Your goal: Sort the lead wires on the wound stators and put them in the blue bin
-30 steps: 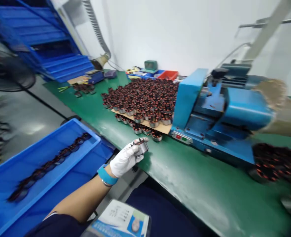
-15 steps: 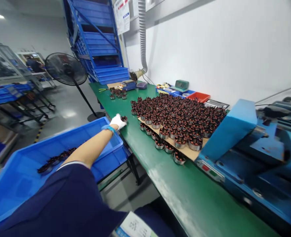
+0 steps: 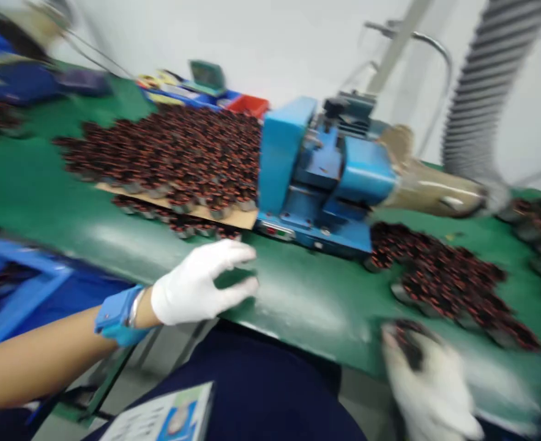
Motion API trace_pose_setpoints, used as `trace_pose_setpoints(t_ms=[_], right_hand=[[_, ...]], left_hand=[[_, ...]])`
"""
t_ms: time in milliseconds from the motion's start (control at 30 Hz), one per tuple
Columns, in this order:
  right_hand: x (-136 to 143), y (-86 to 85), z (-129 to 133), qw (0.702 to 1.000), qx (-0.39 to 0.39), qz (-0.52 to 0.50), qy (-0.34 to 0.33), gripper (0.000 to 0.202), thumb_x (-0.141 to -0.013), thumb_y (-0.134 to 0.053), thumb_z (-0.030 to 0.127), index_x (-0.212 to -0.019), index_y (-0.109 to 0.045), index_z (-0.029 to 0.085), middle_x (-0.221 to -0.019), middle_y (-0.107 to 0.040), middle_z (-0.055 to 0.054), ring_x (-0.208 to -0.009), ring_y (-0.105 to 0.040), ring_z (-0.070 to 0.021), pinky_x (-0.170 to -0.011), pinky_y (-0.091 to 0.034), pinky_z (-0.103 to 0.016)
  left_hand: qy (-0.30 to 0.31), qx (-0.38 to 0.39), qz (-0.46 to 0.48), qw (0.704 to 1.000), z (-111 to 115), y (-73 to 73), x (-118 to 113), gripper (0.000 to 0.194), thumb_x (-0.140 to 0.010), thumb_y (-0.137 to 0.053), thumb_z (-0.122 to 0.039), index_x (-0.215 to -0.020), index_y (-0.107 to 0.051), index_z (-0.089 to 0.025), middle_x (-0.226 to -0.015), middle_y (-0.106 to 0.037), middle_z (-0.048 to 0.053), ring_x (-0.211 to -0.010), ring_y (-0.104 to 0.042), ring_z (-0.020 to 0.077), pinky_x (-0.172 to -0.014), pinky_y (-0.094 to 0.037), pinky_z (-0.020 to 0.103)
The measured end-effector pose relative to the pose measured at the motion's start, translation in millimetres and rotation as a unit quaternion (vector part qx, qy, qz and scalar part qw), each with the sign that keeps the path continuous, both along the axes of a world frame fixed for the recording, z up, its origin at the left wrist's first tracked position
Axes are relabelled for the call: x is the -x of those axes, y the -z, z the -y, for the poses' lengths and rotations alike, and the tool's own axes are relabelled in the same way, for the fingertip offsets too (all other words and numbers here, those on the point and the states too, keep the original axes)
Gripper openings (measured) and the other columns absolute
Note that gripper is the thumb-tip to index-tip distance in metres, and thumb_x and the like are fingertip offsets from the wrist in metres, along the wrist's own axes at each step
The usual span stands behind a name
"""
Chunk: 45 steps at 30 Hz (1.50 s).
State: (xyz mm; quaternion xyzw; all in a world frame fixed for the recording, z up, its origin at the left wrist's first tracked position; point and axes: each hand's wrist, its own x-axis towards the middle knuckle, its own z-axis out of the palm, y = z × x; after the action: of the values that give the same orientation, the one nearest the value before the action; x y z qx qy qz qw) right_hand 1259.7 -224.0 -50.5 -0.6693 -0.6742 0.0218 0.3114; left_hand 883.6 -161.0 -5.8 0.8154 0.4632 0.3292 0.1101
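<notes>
My left hand, in a white glove, hovers over the near edge of the green bench with thumb and fingers apart and nothing between them. At the lower right, my gloved right hand is blurred but closes around a motor stator with dark body and copper windings. Just beyond that hand lies a group of similar stators. A larger mass of stators stands on a cardboard sheet left of the blue machine, with several more along the sheet's front edge.
The blue machine stands mid-bench, with a tan duct sleeve leading to a grey flexible hose. Behind the stators are a red bin and small blue trays. A blue crate sits low at left. More stators lie at far right.
The view has swung right. My left hand, earlier at a stator on the far left of the bench, is now empty near the machine. My right hand has come into view holding a stator.
</notes>
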Motion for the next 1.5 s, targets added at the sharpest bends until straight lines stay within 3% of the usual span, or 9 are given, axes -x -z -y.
trace_pose_setpoints(t_ms=[133,267,400,500,633,767,967,1267,1500], right_hand=[[25,22.7,11,1.0,0.009,0.023,-0.014,0.07,-0.078,-0.066,0.047,-0.135,-0.044,0.012,-0.136,-0.049,-0.021,-0.122,-0.054,-0.0338,-0.098,-0.051,-0.052],[44,13.5,12,0.998,0.046,0.028,-0.017,0.083,-0.071,-0.072,0.049,-0.138,-0.039,0.013,-0.134,-0.052,-0.019,-0.122,-0.054,-0.0337,-0.102,-0.049,-0.052],[43,3.4,2,0.995,0.084,0.043,-0.032,0.087,-0.066,-0.076,0.049,-0.137,-0.041,0.014,-0.135,-0.051,-0.019,-0.127,-0.049,-0.0356,-0.106,-0.044,-0.055],[45,4.6,-19,0.989,0.073,0.058,-0.116,0.095,-0.065,-0.075,0.048,-0.143,-0.034,0.012,-0.148,-0.039,-0.019,-0.138,-0.036,-0.0367,-0.111,-0.038,-0.055],[54,7.3,-42,0.97,0.052,0.035,-0.236,0.061,-0.074,-0.069,0.04,-0.127,-0.051,0.017,-0.135,-0.055,-0.013,-0.135,-0.041,-0.0329,-0.111,-0.039,-0.051],[72,0.0,-46,0.985,0.062,-0.068,-0.149,0.051,-0.074,-0.069,0.04,-0.118,-0.053,0.02,-0.109,-0.067,-0.009,-0.098,-0.067,-0.0271,-0.084,-0.057,-0.042],[96,-23.7,-85,0.983,-0.087,-0.144,-0.072,0.059,-0.07,-0.071,0.047,-0.12,-0.053,0.022,-0.107,-0.065,-0.01,-0.089,-0.067,-0.0262,-0.077,-0.057,-0.038],[103,-37.1,-143,0.966,-0.167,-0.189,-0.046,0.056,-0.079,-0.063,0.051,-0.12,-0.049,0.016,-0.11,-0.061,-0.013,-0.101,-0.062,-0.0261,-0.088,-0.053,-0.039],[107,-38.7,-141,0.962,-0.166,-0.211,-0.048,0.051,-0.08,-0.06,0.051,-0.118,-0.047,0.019,-0.115,-0.059,-0.013,-0.103,-0.061,-0.0275,-0.09,-0.053,-0.041]], left_hand=[[0.11,0.114,-0.145,0.977,-4,16.2,-81,0.072,-0.071,-0.068,-0.058,-0.128,-0.053,-0.016,-0.131,-0.058,0.016,-0.118,-0.057,0.0336,-0.098,-0.049,0.048],[0.123,0.135,-0.152,0.971,-24,27.2,-120,0.08,-0.067,-0.067,-0.063,-0.129,-0.053,-0.015,-0.135,-0.054,0.015,-0.124,-0.051,0.0351,-0.105,-0.043,0.05],[0.077,0.156,-0.145,0.974,-35,27.7,-118,0.095,-0.056,-0.073,-0.068,-0.131,-0.052,-0.015,-0.136,-0.053,0.015,-0.123,-0.05,0.0358,-0.105,-0.043,0.05],[0.055,0.136,-0.151,0.978,-31,29.4,-109,0.094,-0.053,-0.072,-0.071,-0.127,-0.057,-0.015,-0.141,-0.048,0.016,-0.126,-0.047,0.0388,-0.107,-0.039,0.055],[0.156,0.13,-0.112,0.973,-15,30.4,-105,0.071,-0.068,-0.069,-0.051,-0.128,-0.055,-0.016,-0.142,-0.049,0.015,-0.132,-0.044,0.0348,-0.114,-0.035,0.053],[0.164,0.196,0.041,0.966,-7,26.1,-115,0.083,-0.065,-0.075,-0.041,-0.137,-0.043,-0.013,-0.145,-0.045,0.018,-0.135,-0.045,0.0318,-0.115,-0.038,0.05],[0.051,0.218,0.322,0.92,-41,11.6,-150,0.069,-0.067,-0.076,-0.034,-0.129,-0.048,-0.023,-0.131,-0.06,0.01,-0.12,-0.06,0.0284,-0.104,-0.05,0.047],[-0.034,0.143,0.36,0.921,-91,-23.1,-173,0.037,-0.063,-0.077,-0.019,-0.092,-0.053,-0.018,-0.085,-0.066,0.002,-0.087,-0.067,0.02,-0.086,-0.056,0.037],[0.023,0.11,0.348,0.931,-95,-20.1,-168,0.038,-0.065,-0.076,-0.022,-0.091,-0.049,-0.019,-0.089,-0.065,0.002,-0.089,-0.067,0.0191,-0.088,-0.055,0.036]])
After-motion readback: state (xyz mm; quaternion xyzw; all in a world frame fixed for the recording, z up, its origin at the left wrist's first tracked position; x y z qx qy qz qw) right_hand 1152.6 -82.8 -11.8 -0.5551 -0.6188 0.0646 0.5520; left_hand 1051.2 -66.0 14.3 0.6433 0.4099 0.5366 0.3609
